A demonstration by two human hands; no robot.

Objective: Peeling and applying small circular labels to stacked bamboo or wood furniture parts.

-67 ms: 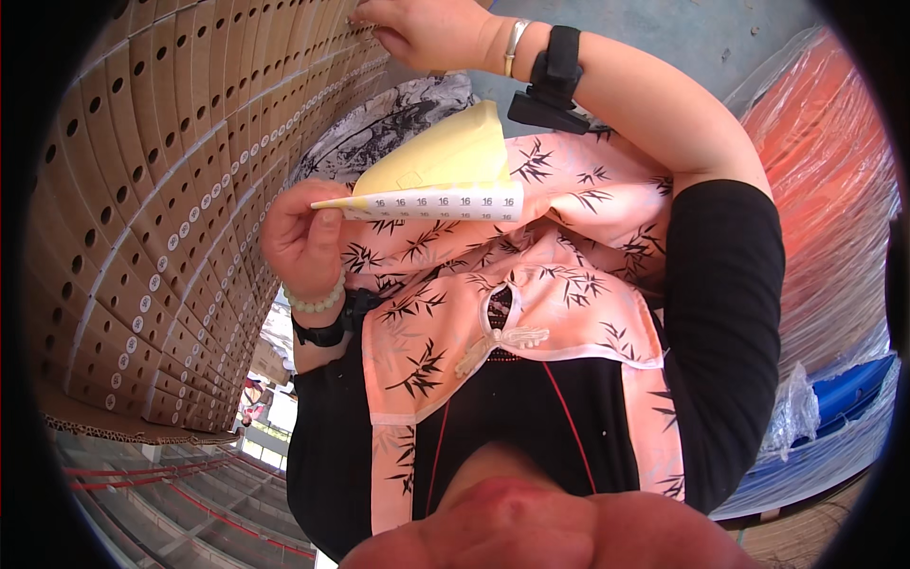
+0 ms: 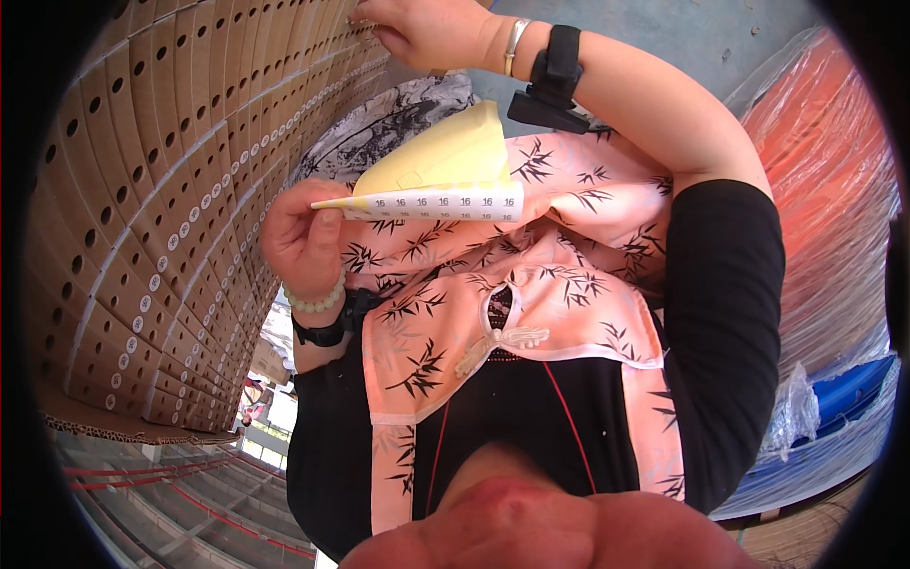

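My left hand (image 2: 303,242) is closed on a sheet of stickers (image 2: 445,203), pinching its left end between thumb and fingers. The sheet is folded over: a white strip with rows of small printed labels faces me, and the yellow backing (image 2: 436,152) stands up behind it. My right hand (image 2: 431,30) reaches across to the far left, its fingertips at the wall of stacked cardboard boxes (image 2: 180,180). Its thumb hangs apart from the fingers, and nothing shows in the hand. The picture's top edge cuts off part of it.
Round white stickers (image 2: 172,241) run in rows along the boxes, which also have round holes. On the right stands an orange stack (image 2: 815,190) wrapped in clear film, with a blue item (image 2: 848,394) below it. Dark patterned cloth (image 2: 389,119) lies beyond my lap.
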